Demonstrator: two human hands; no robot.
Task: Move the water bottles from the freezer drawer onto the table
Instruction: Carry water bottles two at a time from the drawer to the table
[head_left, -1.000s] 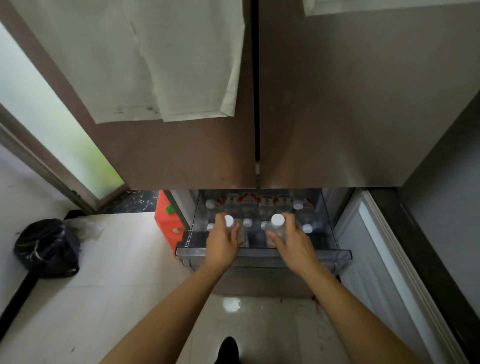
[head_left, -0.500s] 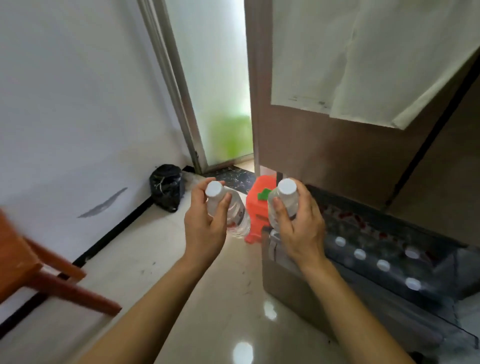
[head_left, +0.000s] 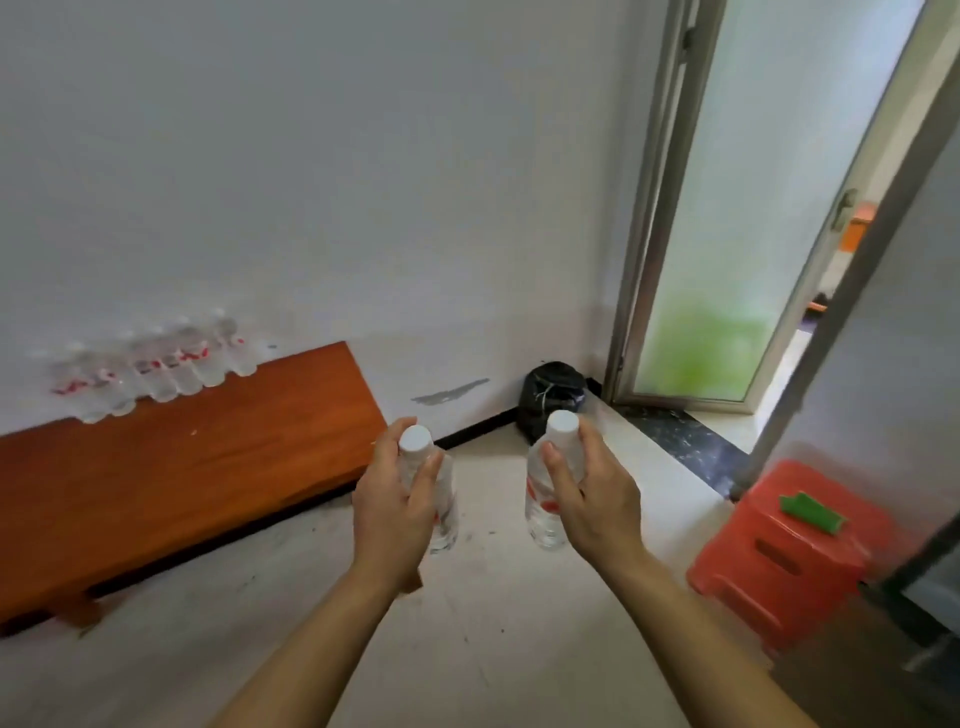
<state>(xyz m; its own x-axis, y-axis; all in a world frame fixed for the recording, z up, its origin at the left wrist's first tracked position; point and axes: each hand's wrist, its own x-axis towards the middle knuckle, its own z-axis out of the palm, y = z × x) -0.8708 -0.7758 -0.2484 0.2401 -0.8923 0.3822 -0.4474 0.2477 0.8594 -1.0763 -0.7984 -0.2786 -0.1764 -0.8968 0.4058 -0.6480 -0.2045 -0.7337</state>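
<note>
Nearest me, the left hand (head_left: 397, 512) was wrapped around 1 clear plastic bottle (head_left: 441, 499), and the right hand (head_left: 587, 499) gripped a second bottle (head_left: 540, 506), both upright with smooth white caps and red labels, carried over the pale floor just short of the table (head_left: 182, 467). To the right of the table sat a red plastic stool (head_left: 789, 551). Beyond the hands, the table's glossy orange-brown wooden top ran along the wall. At its far edge a blurred row of bottles (head_left: 156, 374) already stood. So part of the job looked done; these 2 still needed setting down, and the freezer drawer was out of sight.
</note>
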